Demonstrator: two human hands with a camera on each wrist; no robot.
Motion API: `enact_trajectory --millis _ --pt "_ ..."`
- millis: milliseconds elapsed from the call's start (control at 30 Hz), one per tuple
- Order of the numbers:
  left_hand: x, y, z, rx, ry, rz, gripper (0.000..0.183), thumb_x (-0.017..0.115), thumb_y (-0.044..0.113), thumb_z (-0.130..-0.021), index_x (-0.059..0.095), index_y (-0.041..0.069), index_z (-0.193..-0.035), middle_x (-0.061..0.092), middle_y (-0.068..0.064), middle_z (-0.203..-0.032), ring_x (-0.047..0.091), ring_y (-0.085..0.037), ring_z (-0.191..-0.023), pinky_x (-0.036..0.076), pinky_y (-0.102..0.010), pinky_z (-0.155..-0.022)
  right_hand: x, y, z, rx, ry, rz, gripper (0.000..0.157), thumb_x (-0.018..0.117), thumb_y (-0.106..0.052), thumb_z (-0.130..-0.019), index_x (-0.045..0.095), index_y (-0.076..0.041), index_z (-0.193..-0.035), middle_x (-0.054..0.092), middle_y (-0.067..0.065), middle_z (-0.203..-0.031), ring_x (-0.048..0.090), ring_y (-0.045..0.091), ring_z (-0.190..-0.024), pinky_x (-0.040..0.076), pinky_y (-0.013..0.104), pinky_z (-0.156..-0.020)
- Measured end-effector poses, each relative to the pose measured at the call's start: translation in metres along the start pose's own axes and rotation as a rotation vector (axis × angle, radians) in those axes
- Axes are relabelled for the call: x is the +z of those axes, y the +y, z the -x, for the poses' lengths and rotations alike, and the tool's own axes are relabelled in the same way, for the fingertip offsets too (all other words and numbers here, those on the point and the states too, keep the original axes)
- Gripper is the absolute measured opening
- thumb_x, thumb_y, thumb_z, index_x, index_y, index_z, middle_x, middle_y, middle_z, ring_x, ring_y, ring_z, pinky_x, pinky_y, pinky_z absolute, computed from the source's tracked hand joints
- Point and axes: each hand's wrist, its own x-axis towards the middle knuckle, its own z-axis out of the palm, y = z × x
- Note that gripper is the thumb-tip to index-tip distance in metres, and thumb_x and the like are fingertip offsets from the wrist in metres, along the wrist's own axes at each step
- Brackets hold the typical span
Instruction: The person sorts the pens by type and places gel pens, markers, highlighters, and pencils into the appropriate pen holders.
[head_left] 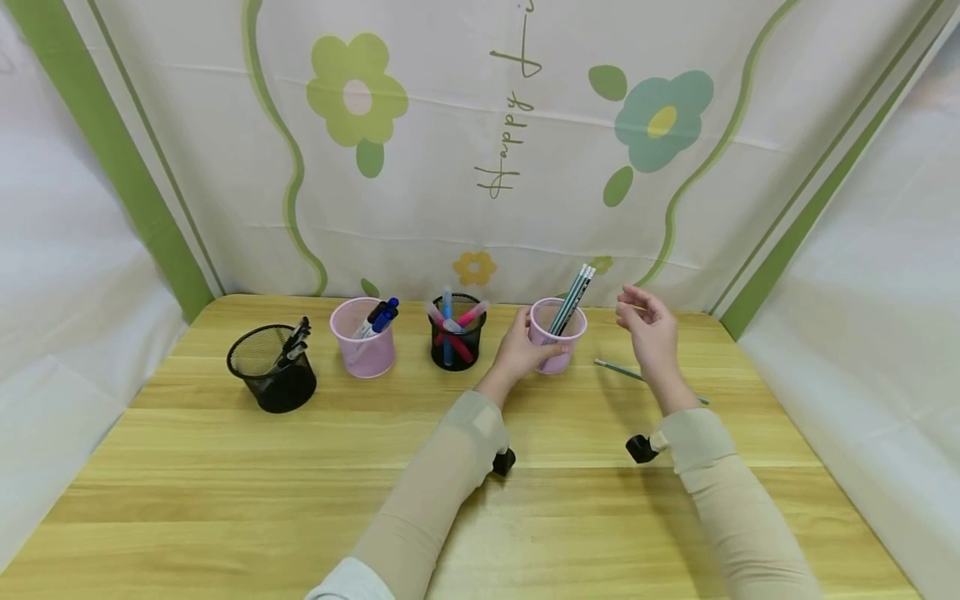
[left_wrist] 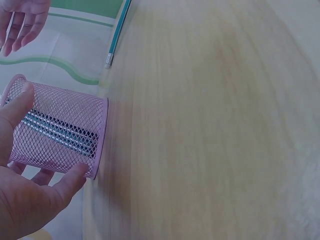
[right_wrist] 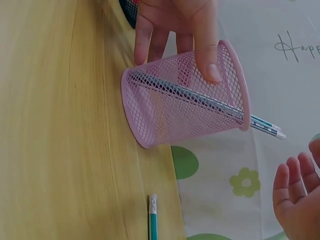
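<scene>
My left hand (head_left: 521,352) grips a pink mesh pen cup (head_left: 557,364) at the back of the table, thumb laid across its side and fingers around the far side. Several green pencils (head_left: 572,302) lean in that cup, white eraser ends up. To its right my right hand (head_left: 655,332) hovers over the table, fingers loosely bent with nothing between them. Below that hand lies one loose green pencil (head_left: 618,369), partly hidden by the wrist. The right wrist view shows the pencils (right_wrist: 185,93) slanting through the mesh and the loose pencil's eraser end (right_wrist: 153,205) near the cup.
Left of the held cup stand a black mesh cup (head_left: 467,354) with red and blue markers, a pink cup (head_left: 369,360) with blue and black pens, and a tilted black mesh cup (head_left: 281,392) with black pens. A printed curtain (head_left: 450,167) hangs behind the wooden table (head_left: 225,500).
</scene>
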Motion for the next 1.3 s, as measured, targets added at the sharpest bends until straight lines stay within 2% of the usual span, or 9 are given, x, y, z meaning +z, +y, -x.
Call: enact_trajectory --millis 233,400,500,600,733,867,900,1000,1300 --pt "0.000 0.000 0.001 0.005 0.000 -0.003 0.089 0.088 0.018 -0.083 0.036 0.011 -0.155 0.044 -0.021 -0.155 0.042 -0.036 -0.142 0.040 -0.053 -0.113 -0.010 -0.003 0.001 -0.060 -0.066 0.220 0.033 0.060 -0.009 -0.103 0.061 0.010 -0.130 0.067 -0.005 -0.111 0.062 0.008 -0.099 0.053 0.015 -0.085" --pt "0.000 -0.001 0.001 0.002 0.003 0.000 0.087 0.088 0.018 -0.083 0.037 0.013 -0.154 0.045 -0.019 -0.154 0.043 -0.035 -0.141 0.040 -0.052 -0.113 -0.021 0.002 0.002 -0.120 -0.135 0.450 0.031 0.059 -0.015 -0.105 0.064 0.004 -0.129 0.067 0.012 -0.123 0.057 0.003 -0.102 0.048 0.012 -0.087" --pt "0.000 0.000 0.001 0.006 0.003 -0.004 0.087 0.088 0.018 -0.083 0.037 0.013 -0.154 0.045 -0.019 -0.154 0.043 -0.035 -0.141 0.040 -0.052 -0.113 -0.027 0.007 0.001 -0.139 -0.174 0.528 0.030 0.058 -0.015 -0.106 0.065 0.002 -0.130 0.065 0.017 -0.128 0.055 0.002 -0.104 0.046 0.011 -0.087" --pt "0.000 0.000 0.000 0.008 -0.002 -0.008 0.088 0.088 0.019 -0.083 0.036 0.012 -0.155 0.045 -0.020 -0.154 0.043 -0.036 -0.141 0.040 -0.052 -0.113 -0.033 0.011 0.001 -0.150 -0.201 0.572 0.031 0.058 -0.014 -0.106 0.064 0.001 -0.132 0.065 0.018 -0.128 0.055 0.005 -0.106 0.046 0.011 -0.087" --pt "0.003 -0.011 -0.008 0.012 0.002 -0.020 0.090 0.089 0.021 -0.082 0.036 0.013 -0.155 0.045 -0.020 -0.154 0.044 -0.036 -0.141 0.041 -0.053 -0.111 -0.038 0.013 0.001 -0.188 -0.235 0.624 0.030 0.058 -0.007 -0.104 0.064 0.003 -0.132 0.065 0.020 -0.127 0.059 0.021 -0.109 0.045 0.011 -0.084" --pt "0.003 -0.012 -0.008 0.010 -0.001 -0.016 0.091 0.089 0.022 -0.083 0.035 0.013 -0.155 0.044 -0.020 -0.155 0.042 -0.037 -0.142 0.041 -0.054 -0.111 -0.042 0.014 0.001 -0.246 -0.287 0.695 0.031 0.058 -0.001 -0.102 0.063 0.006 -0.132 0.064 0.024 -0.128 0.062 0.038 -0.111 0.053 0.032 -0.089" --pt "0.000 -0.003 -0.001 0.001 -0.010 -0.006 0.089 0.088 0.019 -0.084 0.035 0.012 -0.155 0.043 -0.021 -0.155 0.042 -0.037 -0.142 0.040 -0.054 -0.112 -0.043 0.014 0.001 -0.256 -0.304 0.716 0.031 0.058 -0.001 -0.102 0.063 0.006 -0.132 0.064 0.025 -0.128 0.062 0.039 -0.110 0.054 0.039 -0.089" --pt "-0.001 -0.003 -0.001 0.000 -0.009 -0.010 0.090 0.088 0.020 -0.084 0.035 0.012 -0.156 0.043 -0.020 -0.155 0.041 -0.037 -0.142 0.040 -0.054 -0.112 -0.048 0.016 0.002 -0.250 -0.354 0.767 0.034 0.057 0.000 -0.102 0.061 0.006 -0.135 0.063 0.026 -0.130 0.061 0.041 -0.112 0.053 0.057 -0.091" --pt "0.000 -0.001 -0.001 -0.002 -0.011 -0.015 0.090 0.088 0.019 -0.084 0.035 0.012 -0.155 0.044 -0.019 -0.155 0.042 -0.037 -0.142 0.040 -0.054 -0.112 -0.067 0.020 0.004 -0.180 -0.475 0.864 0.040 0.056 0.002 -0.101 0.056 0.006 -0.141 0.059 0.029 -0.136 0.056 0.046 -0.119 0.050 0.062 -0.095"
